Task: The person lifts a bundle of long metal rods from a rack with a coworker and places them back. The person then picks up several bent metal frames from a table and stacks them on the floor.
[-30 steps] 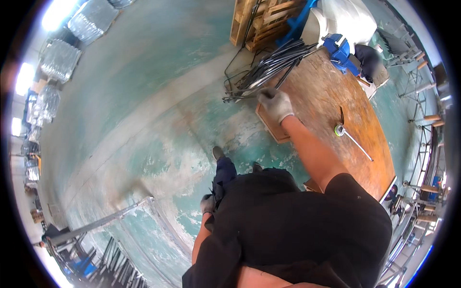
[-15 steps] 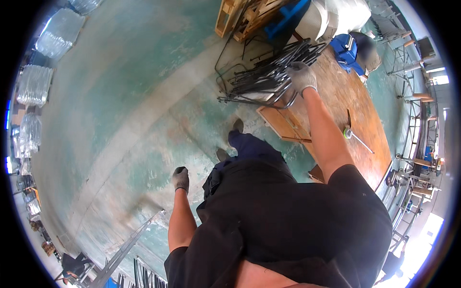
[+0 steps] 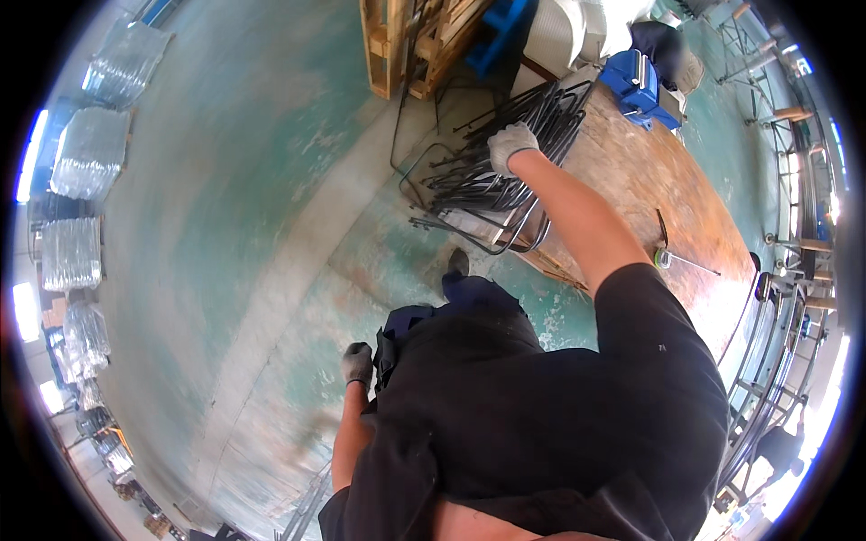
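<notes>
A heap of thin black bent metal rods [image 3: 552, 122] hangs over the left edge of the wooden workbench. My right hand [image 3: 512, 147], in a pale knit glove, lies on the heap with its fingers curled round a rod; the fingertips are partly hidden. Long rounded loops of the rods stick out below it, toward me. Down at my left side hangs my left hand [image 3: 357, 362], gloved with dark fingertips. Its fingers are curled in and nothing shows in them.
The workbench [image 3: 654, 176] carries a blue vise [image 3: 631, 86] and a tape measure [image 3: 663, 258]. Wooden pallets [image 3: 383, 50] stand beyond the rods, near white sacks [image 3: 555, 36]. Behind the vise is another person [image 3: 663, 45]. Wrapped stacks [image 3: 90, 153] line the far left.
My right hand has moved left, from the heap's right end to over its middle. My left hand has drawn in closer to my hip. The view has shifted with a step.
</notes>
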`<control>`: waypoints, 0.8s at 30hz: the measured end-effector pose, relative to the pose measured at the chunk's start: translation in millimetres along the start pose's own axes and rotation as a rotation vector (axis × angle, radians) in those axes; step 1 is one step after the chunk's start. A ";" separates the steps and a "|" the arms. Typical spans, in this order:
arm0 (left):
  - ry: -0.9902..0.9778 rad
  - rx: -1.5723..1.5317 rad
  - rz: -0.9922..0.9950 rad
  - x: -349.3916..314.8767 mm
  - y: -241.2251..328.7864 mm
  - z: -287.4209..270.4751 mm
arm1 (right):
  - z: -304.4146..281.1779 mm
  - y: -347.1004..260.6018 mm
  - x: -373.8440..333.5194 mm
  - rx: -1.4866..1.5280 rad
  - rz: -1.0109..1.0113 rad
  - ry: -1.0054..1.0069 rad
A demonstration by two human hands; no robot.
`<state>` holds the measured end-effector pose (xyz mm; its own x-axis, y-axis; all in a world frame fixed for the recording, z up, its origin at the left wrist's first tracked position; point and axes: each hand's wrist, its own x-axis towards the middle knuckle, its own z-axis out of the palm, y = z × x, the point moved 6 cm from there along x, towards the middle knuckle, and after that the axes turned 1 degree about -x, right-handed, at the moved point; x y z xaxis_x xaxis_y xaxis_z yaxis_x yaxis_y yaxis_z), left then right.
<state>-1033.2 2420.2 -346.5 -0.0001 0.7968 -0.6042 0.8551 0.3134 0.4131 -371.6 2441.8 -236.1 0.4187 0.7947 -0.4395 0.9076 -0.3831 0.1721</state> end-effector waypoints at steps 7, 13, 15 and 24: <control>-0.052 -0.129 0.111 40.5 65.0 -2.5 | -7.6 8.8 17.2 0.058 0.077 0.071; -0.204 -0.105 0.196 68.7 68.0 27.3 | -21.6 42.5 -64.1 0.506 0.657 0.449; -0.171 -0.082 0.160 80.9 82.6 23.5 | -22.2 42.0 -80.4 0.665 0.789 0.435; -0.149 0.088 0.185 107.6 119.6 -16.6 | 17.6 -3.6 -49.1 0.946 0.553 0.076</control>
<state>-939.5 2551.9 -350.9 0.2312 0.7492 -0.6207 0.8752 0.1184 0.4690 -395.9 2395.8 -230.7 0.7907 0.4165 -0.4487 0.2167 -0.8759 -0.4311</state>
